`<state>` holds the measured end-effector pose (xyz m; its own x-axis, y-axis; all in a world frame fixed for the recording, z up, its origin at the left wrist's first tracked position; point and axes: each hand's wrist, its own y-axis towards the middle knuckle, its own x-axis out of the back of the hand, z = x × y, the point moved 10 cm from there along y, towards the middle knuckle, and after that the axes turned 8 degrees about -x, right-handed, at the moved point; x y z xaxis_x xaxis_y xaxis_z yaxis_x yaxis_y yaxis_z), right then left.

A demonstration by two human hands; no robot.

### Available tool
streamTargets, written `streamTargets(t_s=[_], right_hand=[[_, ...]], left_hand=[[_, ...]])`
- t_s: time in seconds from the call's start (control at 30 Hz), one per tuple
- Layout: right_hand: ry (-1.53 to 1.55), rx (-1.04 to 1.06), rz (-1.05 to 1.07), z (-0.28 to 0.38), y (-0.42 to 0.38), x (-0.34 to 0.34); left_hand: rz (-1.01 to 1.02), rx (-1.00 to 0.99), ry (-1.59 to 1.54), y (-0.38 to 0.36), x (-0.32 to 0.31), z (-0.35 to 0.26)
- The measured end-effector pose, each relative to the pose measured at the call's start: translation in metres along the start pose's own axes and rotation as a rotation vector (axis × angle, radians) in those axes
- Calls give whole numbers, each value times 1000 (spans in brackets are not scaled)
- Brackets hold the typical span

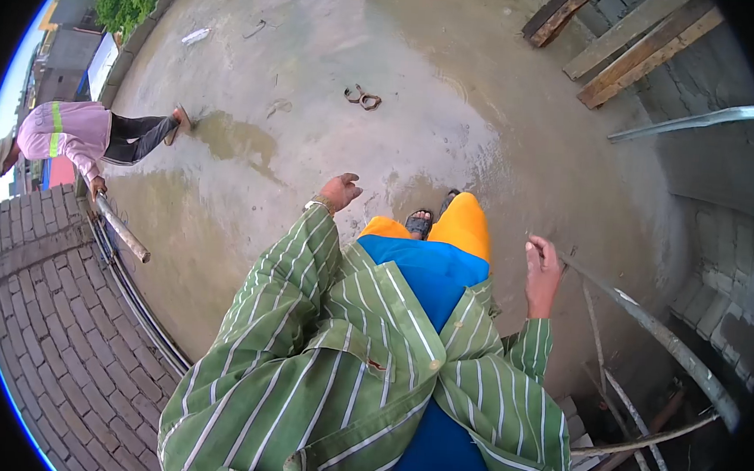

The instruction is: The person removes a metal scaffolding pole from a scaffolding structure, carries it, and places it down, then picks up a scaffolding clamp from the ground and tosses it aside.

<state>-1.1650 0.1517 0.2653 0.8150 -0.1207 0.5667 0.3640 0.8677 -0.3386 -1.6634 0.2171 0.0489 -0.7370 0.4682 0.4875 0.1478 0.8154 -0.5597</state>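
My left hand (340, 193) hangs over the wet concrete floor (313, 145) in front of me, fingers apart and nothing in it. On the other side of my body, my right hand (543, 267) is raised with loosely bent fingers and holds nothing that I can see. It is near the upper end of a metal pole (648, 325). Both arms wear green striped sleeves. Farther ahead on the floor lies a small dark coiled piece (365, 97), apart from both hands.
A person (73, 130) in a pink shirt grips a pole (123, 230) at the left, above a brick wall (69, 329). Timber beams (647, 53) and a metal bar (690, 123) stand at the upper right. Thin poles (642, 424) cross an opening at the lower right.
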Motion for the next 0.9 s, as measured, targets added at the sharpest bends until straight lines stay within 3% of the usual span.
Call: streamTargets(t_s=[0.23, 0.43, 0.57, 0.73, 0.9], right_hand=[[-57, -27, 153, 20, 114, -39], [-97, -15, 226, 24, 206, -71], [-234, -165, 356, 16, 242, -96], [-302, -325, 405, -27, 234, -104], [-335, -508, 420, -111, 184, -91]], left_hand=[[-49, 169, 86, 21, 35, 27], [-13, 248, 206, 59, 55, 6], [5, 254, 259, 119, 69, -3], [28, 247, 486, 203, 97, -3], [46, 158, 678, 313, 87, 70]])
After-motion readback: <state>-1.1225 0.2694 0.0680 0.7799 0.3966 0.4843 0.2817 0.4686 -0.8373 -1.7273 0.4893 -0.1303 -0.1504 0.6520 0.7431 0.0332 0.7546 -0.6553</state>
